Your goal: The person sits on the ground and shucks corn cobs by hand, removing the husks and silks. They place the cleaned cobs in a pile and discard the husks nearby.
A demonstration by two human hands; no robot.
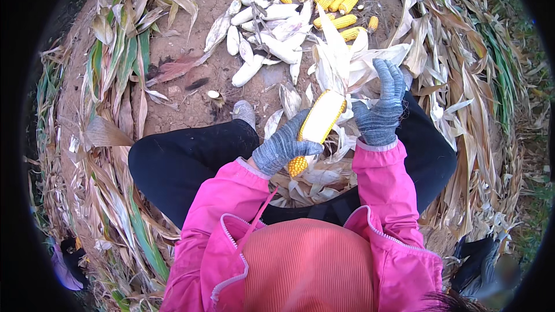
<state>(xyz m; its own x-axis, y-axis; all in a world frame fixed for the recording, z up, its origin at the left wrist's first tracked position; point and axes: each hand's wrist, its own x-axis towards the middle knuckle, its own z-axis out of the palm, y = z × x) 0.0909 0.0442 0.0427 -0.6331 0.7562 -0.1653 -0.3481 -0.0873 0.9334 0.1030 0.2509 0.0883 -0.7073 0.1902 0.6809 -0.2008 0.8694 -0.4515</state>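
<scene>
My left hand (284, 145), in a grey knitted glove, grips the lower part of a corn ear (326, 110), its thumb across the front. Yellow kernels show along the ear's edges and at its lower tip. A bright white band, perhaps husk, covers its middle. Pale husk leaves (331, 58) spread out from the ear's upper end. Just right of the ear, my right hand (381, 104) wears a matching glove. Its thumb stands apart from its raised fingers, and nothing shows in its grasp. Loose dry husks (323, 182) lie between my legs, below the ear.
Beyond my feet lies a heap of unpeeled white-husked ears (277, 30). To its right are several bare yellow cobs (334, 0) on bare soil (190, 78). Corn stalks and leaves are piled at left (125, 30) and right (468, 73). Dark cloth (475, 260) shows at lower right.
</scene>
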